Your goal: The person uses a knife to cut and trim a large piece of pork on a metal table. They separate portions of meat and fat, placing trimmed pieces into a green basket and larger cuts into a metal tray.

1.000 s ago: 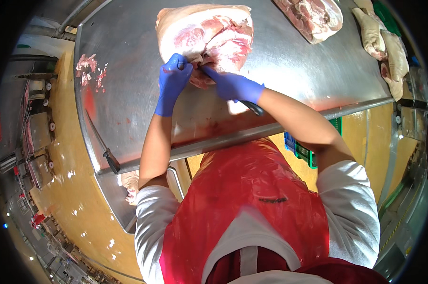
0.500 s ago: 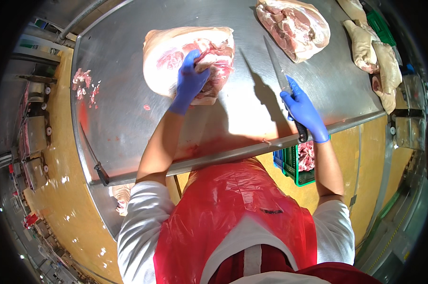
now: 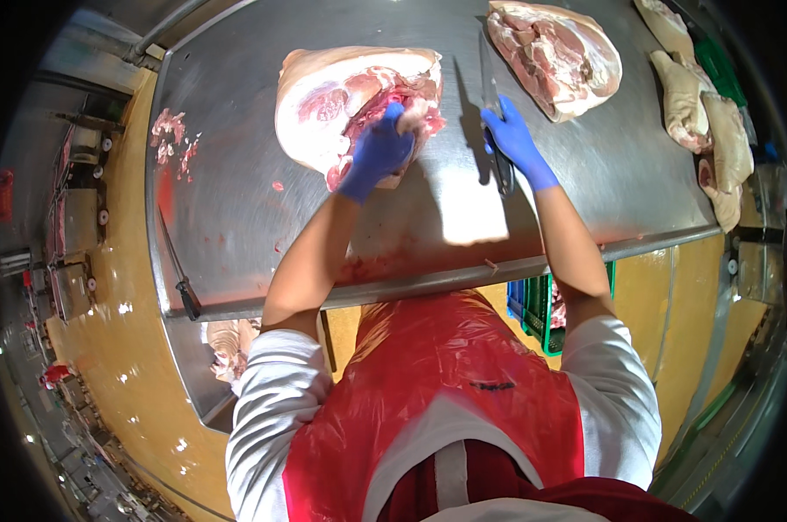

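Note:
A large skin-edged pork leg lies on the steel table in front of me, its cut side up. My left hand, in a blue glove, is closed at its right part, fingers curled on a pale pink piece of meat at the cut. Right of it, my right hand, also gloved in blue, grips a long knife by its black handle. The blade points away from me, apart from the meat. Fingertips of the left hand are partly hidden by the meat.
A second pork leg lies far right, with several trotters beyond it. Another knife rests along the left edge of the table near meat scraps. Below the front edge stands a green crate with meat.
My right hand and the knife have moved up and left, closer to the pork leg. The left hand has shifted lower on the cut and now holds a pale piece.

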`<state>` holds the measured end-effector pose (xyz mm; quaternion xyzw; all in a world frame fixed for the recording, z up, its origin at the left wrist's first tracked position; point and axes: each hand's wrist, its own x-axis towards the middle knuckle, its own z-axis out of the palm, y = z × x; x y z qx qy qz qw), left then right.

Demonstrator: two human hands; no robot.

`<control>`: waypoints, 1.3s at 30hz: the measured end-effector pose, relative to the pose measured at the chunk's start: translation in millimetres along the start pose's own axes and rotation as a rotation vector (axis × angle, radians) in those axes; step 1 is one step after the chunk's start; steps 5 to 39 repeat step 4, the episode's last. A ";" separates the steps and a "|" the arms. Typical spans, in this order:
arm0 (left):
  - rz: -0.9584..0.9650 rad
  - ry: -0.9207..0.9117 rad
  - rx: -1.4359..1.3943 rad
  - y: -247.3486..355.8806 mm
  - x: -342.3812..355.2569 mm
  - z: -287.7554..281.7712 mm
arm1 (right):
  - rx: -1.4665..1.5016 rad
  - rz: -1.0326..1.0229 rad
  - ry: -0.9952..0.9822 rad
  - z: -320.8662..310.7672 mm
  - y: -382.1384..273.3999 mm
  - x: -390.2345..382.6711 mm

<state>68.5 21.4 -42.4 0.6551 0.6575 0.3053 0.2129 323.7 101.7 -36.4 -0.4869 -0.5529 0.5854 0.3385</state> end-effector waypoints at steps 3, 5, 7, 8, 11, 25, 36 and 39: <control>-0.022 0.107 0.015 1.3 -31.7 2.8 | -0.106 -0.252 0.028 11.8 1.6 64.7; -0.034 0.119 0.010 -1.6 -36.1 -1.6 | -0.123 -0.248 0.023 20.1 10.2 85.8; -0.034 0.119 0.010 -1.6 -36.1 -1.6 | -0.123 -0.248 0.023 20.1 10.2 85.8; -0.034 0.119 0.010 -1.6 -36.1 -1.6 | -0.123 -0.248 0.023 20.1 10.2 85.8; -0.034 0.119 0.010 -1.6 -36.1 -1.6 | -0.123 -0.248 0.023 20.1 10.2 85.8; -0.034 0.119 0.010 -1.6 -36.1 -1.6 | -0.123 -0.248 0.023 20.1 10.2 85.8; -0.034 0.119 0.010 -1.6 -36.1 -1.6 | -0.123 -0.248 0.023 20.1 10.2 85.8; -0.034 0.119 0.010 -1.6 -36.1 -1.6 | -0.123 -0.248 0.023 20.1 10.2 85.8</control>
